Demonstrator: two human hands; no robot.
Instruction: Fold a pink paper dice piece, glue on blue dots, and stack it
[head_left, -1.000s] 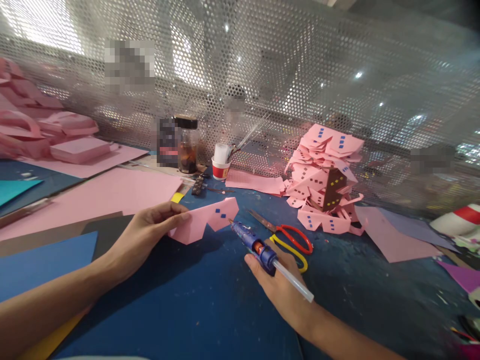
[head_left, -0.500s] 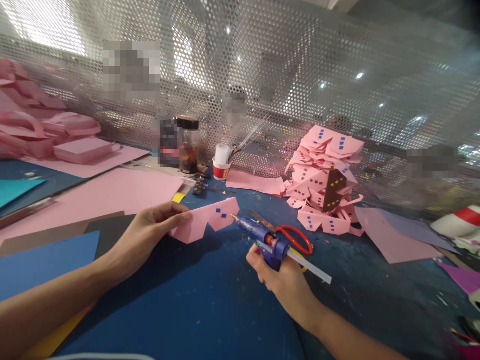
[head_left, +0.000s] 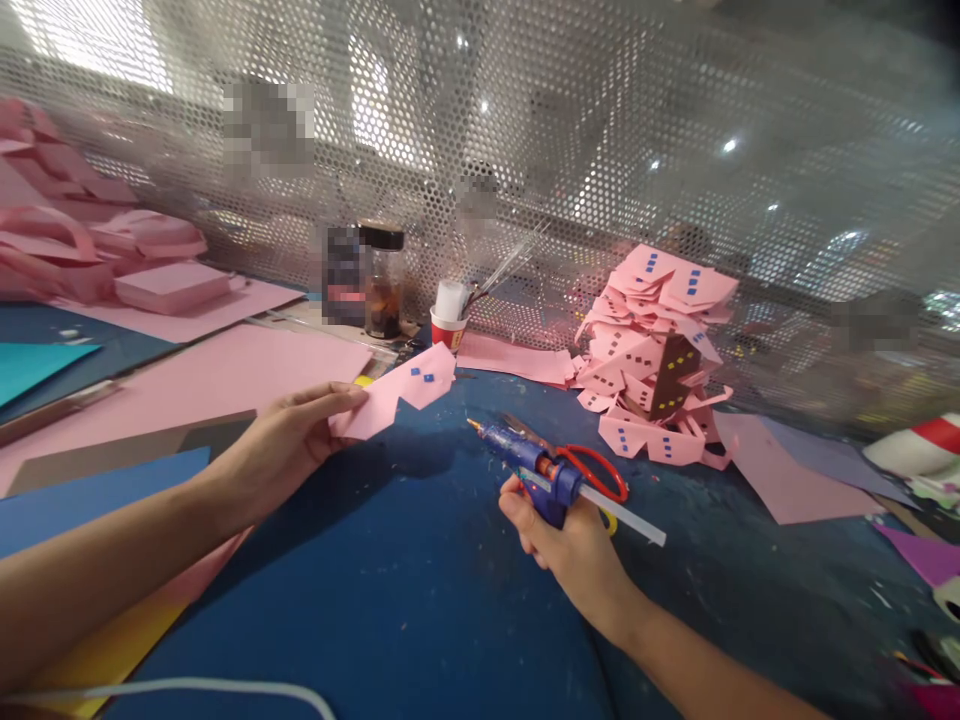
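Observation:
Pinched by its left end, a pink paper cutout with a notch in its lower edge and two blue squares is held above the table by my left hand. My right hand is wrapped round the grip of a blue glue gun. A clear glue stick sticks out of the gun's back, and its nozzle points left toward the cutout, apart from it. Behind the gun lie scissors with red handles, partly covered by it.
Pink cutouts with coloured squares form a tall heap at the back right. A paper cup with sticks and a lidded jar stand by the perforated metal screen. Coloured sheets cover the left side.
My left hand has lifted the pink cutout and drawn it a little left, away from the nozzle. The glue gun stays nearly in place in my right hand.

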